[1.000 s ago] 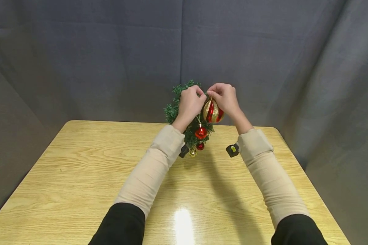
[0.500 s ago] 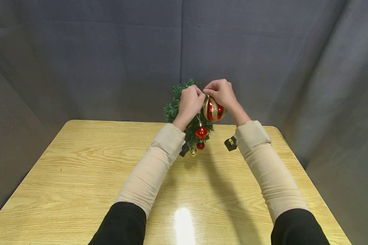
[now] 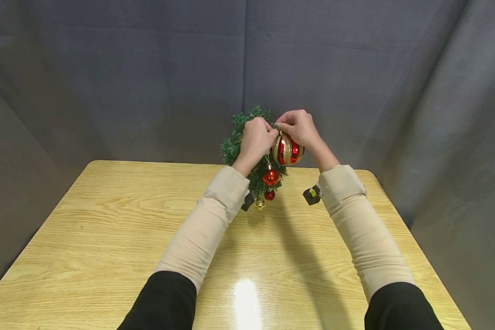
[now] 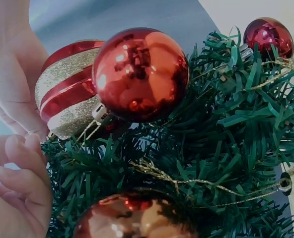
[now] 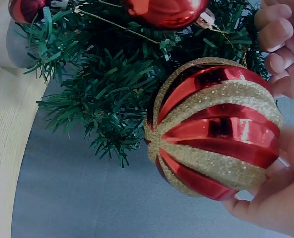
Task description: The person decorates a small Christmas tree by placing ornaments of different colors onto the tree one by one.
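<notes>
A small green Christmas tree (image 3: pixel 231 150) stands at the table's far side, partly hidden by my left arm. My right hand (image 3: pixel 302 129) pinches the top of a large red-and-gold striped Christmas ornament (image 3: pixel 288 150), which hangs at the tree's upper right. Beside it, my left hand (image 3: pixel 255 141) has curled fingers with the thumb and forefinger together at the branch tip (image 4: pixel 62 163); its grip there is partly hidden. Below hang a shiny red ornament (image 3: pixel 271 177), a smaller dark red ornament (image 3: pixel 269 195) and a gold ornament (image 3: pixel 260 203).
The light wooden table (image 3: pixel 128 220) ends just behind the tree. Grey curtains (image 3: pixel 148 82) enclose it at the back and sides. A small black wrist camera (image 3: pixel 312 195) sticks out from the right cuff, low over the table.
My right hand, with the striped ornament, has moved slightly left toward my left hand, rising and then dipping a little. The ornament has turned slightly. My left hand has barely shifted.
</notes>
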Demonstrator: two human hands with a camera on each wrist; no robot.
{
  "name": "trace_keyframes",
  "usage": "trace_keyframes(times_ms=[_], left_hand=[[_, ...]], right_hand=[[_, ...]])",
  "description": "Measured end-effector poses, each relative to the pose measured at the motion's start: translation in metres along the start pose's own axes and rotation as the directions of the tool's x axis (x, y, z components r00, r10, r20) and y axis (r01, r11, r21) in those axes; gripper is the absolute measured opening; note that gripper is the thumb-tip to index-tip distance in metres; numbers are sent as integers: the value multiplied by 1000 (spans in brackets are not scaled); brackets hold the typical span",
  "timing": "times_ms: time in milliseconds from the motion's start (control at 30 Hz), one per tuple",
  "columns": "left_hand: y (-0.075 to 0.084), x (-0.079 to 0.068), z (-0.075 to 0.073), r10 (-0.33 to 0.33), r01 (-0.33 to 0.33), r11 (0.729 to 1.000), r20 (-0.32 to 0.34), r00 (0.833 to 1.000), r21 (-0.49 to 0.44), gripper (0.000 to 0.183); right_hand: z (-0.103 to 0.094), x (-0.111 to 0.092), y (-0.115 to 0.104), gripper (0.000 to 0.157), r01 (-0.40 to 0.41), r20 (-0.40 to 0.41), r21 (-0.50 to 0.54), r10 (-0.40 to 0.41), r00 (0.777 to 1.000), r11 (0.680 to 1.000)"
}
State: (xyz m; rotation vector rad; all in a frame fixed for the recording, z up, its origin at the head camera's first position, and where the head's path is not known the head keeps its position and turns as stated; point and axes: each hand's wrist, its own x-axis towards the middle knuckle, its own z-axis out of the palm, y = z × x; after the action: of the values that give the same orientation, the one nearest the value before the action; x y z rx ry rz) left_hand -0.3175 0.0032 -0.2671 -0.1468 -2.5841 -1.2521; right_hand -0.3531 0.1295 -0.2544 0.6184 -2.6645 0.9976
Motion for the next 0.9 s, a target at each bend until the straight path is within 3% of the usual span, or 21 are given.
trace_keyframes(times_ms=[367,700,900], left_hand=[[-1,0,-1,8,-10,999,24,1000,44,41],[-2,-3,-4,-18,19,997,16,1000,-78,20],[-2,-6,-6,-24,26,993,25,999,-116,14]], right_hand=[[1,-8,11,21,52,26,139,-56,998,989],[2,-19,17,25,48,18,225,-54,998,973],[2,-22,19,26,86,-11,236,-85,996,968]])
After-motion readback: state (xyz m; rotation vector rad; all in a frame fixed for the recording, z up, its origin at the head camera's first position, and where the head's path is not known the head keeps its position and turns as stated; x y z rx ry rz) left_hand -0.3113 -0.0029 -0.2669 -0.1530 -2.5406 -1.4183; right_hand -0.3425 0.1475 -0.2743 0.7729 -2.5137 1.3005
